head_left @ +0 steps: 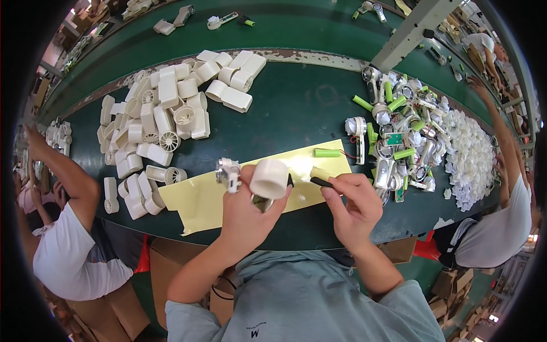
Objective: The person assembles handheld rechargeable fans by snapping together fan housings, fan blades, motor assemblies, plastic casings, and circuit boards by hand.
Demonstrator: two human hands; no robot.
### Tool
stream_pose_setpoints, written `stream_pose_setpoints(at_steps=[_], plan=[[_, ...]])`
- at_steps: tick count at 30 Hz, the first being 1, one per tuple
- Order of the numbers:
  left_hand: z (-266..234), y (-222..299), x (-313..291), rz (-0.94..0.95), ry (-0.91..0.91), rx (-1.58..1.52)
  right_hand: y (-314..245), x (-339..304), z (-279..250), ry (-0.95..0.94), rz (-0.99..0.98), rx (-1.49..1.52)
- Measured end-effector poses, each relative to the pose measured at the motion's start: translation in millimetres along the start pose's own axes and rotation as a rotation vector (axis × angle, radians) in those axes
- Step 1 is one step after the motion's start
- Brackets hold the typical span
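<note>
My left hand (pixel 244 222) is closed around a white plastic casing (pixel 269 178) with a round open end facing up. A silver and white round-headed part (pixel 229 172) juts out on the left side of the same hand; whether the two are joined is hidden. My right hand (pixel 354 208) pinches a small black strip (pixel 321 182) between thumb and fingertips, just right of the casing. A pale yellow piece (pixel 320 172) shows right behind the strip. Both hands are over a yellow sheet (pixel 199 208) on the dark green table. A green battery (pixel 326 153) with red wires lies on its right part.
White casings (pixel 168 88) are heaped at the left. On the right lie fan-like parts with green batteries (pixel 393 142) and a pile of crumpled white pieces (pixel 470 154). A metal post (pixel 413 34) rises at the far right. Other people sit on both sides.
</note>
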State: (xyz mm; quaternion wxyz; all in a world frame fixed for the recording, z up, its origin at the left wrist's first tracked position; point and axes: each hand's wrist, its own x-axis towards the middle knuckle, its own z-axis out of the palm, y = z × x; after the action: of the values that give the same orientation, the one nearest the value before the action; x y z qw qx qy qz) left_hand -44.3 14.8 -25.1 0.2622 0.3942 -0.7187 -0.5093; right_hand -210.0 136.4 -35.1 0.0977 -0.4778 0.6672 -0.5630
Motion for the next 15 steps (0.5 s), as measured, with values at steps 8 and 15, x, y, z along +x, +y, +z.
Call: stream_pose_setpoints(at_steps=[8,15], plan=[[-12,6,9,-0.035,-0.220,-0.261,8,-2,-2,-0.161,0.357,0.637],[-7,7,10,-0.073,-0.237,-0.307,8,-1,0,-0.262,0.244,0.524]])
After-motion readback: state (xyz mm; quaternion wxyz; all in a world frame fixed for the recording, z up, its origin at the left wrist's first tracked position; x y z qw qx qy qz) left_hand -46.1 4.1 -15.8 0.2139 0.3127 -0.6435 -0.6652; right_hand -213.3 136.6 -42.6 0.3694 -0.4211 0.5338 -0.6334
